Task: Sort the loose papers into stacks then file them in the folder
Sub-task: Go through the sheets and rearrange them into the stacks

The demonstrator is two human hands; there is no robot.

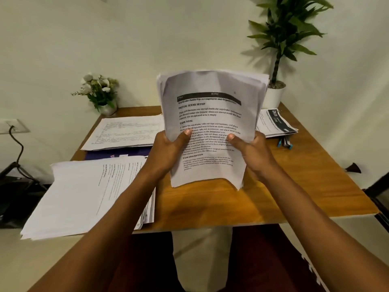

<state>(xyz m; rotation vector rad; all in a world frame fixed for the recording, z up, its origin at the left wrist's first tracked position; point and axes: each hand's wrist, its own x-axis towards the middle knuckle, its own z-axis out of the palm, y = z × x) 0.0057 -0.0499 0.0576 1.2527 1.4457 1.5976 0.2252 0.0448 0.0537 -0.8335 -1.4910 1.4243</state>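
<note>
Cream wall [147, 39] behind a wooden table [294, 186], tall potted plant [286, 34] right, small flower pot [101, 91] left

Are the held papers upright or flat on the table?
Upright: left hand and right hand grip the papers by their sides, print facing the camera.

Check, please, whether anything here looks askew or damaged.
Yes. The bundle of papers held by the left hand and right hand is unevenly aligned, and its bottom edge is curled and notched. The near-left stack juts over the table's front edge.
</note>
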